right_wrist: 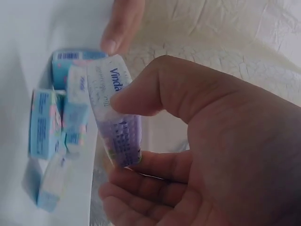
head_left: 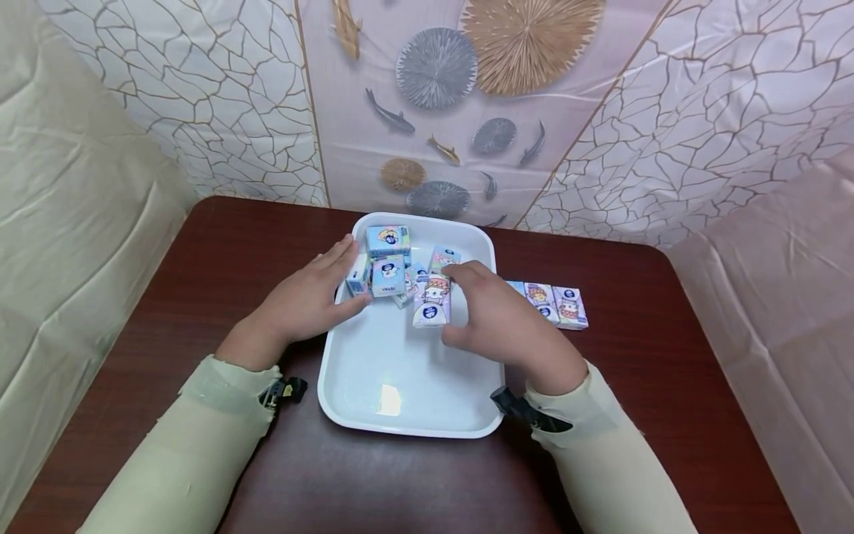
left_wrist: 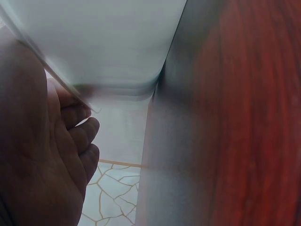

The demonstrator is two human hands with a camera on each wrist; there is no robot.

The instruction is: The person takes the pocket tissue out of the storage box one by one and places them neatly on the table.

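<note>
My right hand (head_left: 497, 319) pinches a white and purple tissue pack (head_left: 431, 300) between thumb and fingers, over the white tray (head_left: 407, 430). In the right wrist view the thumb lies across the printed side of this pack (right_wrist: 115, 125). My left hand (head_left: 303, 297) rests at the tray's left rim, fingers extended along it and thumb reaching inside. Close to that thumb, a light blue tissue pack (head_left: 388, 276) lies among several others in the tray's far left part. Another pack (head_left: 445, 257) lies behind the held one, partly covered by it.
Several tissue packs, among them a purple one (head_left: 570, 308), sit in a row on the dark red-brown table (head_left: 667, 415) right of the tray, partly hidden by my right hand. A patterned cloth (head_left: 427, 133) hangs behind the table.
</note>
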